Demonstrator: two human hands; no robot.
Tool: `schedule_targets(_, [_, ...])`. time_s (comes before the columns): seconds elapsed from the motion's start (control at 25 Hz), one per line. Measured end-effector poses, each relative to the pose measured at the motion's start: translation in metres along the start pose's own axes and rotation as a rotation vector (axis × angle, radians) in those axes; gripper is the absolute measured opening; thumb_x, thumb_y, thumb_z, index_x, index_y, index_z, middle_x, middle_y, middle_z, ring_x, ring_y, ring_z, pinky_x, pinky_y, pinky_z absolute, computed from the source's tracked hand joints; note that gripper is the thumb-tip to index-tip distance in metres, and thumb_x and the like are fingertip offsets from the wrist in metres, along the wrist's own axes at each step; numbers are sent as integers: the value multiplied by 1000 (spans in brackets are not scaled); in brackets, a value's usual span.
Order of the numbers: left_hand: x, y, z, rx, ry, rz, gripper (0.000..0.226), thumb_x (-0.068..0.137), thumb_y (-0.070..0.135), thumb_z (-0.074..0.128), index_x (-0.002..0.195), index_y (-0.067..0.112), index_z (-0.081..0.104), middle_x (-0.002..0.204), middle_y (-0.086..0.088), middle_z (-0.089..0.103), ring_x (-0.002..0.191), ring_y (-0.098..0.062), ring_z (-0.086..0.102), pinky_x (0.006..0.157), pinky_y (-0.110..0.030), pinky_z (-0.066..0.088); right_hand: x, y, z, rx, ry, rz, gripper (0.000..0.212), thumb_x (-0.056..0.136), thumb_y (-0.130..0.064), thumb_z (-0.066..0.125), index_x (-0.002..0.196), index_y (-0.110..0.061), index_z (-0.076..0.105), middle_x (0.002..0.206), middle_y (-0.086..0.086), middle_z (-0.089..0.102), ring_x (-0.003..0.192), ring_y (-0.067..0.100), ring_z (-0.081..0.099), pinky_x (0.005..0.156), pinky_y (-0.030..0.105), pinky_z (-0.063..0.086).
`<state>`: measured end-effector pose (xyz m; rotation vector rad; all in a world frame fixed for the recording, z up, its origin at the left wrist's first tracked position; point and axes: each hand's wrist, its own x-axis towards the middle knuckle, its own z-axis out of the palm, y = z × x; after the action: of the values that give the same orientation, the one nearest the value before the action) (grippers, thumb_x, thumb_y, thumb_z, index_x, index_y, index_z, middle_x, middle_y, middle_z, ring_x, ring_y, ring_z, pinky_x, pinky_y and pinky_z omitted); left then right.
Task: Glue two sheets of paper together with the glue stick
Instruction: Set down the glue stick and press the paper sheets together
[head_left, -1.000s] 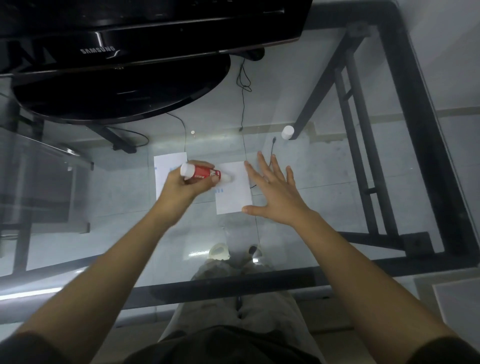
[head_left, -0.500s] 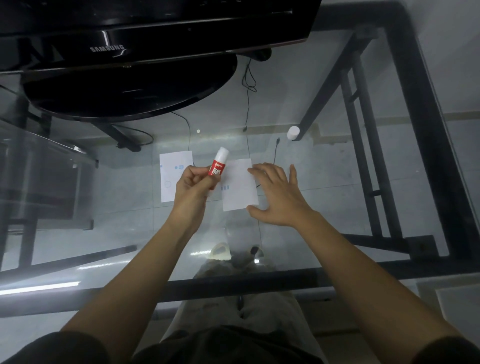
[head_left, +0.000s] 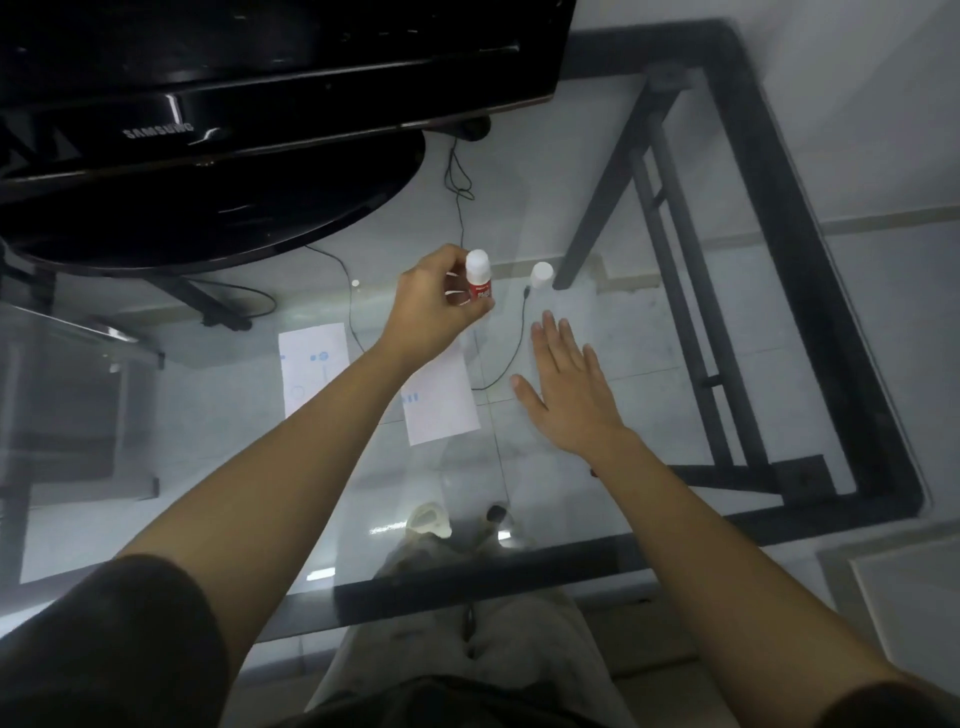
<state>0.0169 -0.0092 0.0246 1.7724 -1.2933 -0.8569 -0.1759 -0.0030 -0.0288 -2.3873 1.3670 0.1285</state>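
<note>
A person's left hand pinches a red-and-white glue stick between thumb and fingers, holding it upright above the clear glass tabletop at the far side of the work area — its white end pointing up. The right hand is spread flat, fingers together and extended, palm down over the glass to the right, gripping nothing; whether it touches the surface cannot be told. Two white rectangular sheets of paper lie apart on the glass: the left paper sheet sits clear of both arms, while the right paper sheet, printed with small blue marks, is partly covered by the left forearm. A small white cylindrical cap stands just right of the glue stick, farther along the table, near a thin black cable. A black Samsung monitor fills the far left — its oval base resting on the glass
</note>
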Motion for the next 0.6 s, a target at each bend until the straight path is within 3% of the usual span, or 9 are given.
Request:
schedule_targets(0.12, [15, -1, 15, 76, -13, 89, 30, 75, 14, 74, 99, 10, 56, 100, -6, 63, 86, -15, 60, 74, -10, 49, -1, -1, 4, -41, -29, 7, 68, 95, -50, 17, 144, -14, -12, 156, 5, -15, 141, 19, -17, 109, 36, -13])
schedule_targets(0.32, [29, -7, 25, 153, -14, 124, 34, 75, 15, 74, 103, 10, 55, 102, -4, 61, 84, -13, 56, 66, 4, 39, 0, 0, 4, -12, -37, 11, 68, 95, -49, 18, 144, -15, -13, 156, 3, -17, 141, 17, -19, 108, 35, -15])
schedule_targets(0.48, [19, -5, 18, 165, -91, 87, 53, 76, 17, 74, 122, 11, 49, 122, -8, 58, 104, -14, 54, 88, -16, 40, 1, -1, 4, -24, -46, 17, 68, 95, -50, 18, 144, -16, -13, 155, 2, -18, 141, 17, -20, 108, 35, -16])
schedule_targets(0.6, [-10, -13, -6, 194, -37, 79, 50, 86, 18, 63, 132, 11, 44, 132, -10, 54, 117, -19, 52, 95, -22, 37, 1, -10, 0, 23, -55, 64, 68, 96, -46, 24, 145, -13, -10, 156, 4, -16, 142, 20, -16, 109, 36, -12])
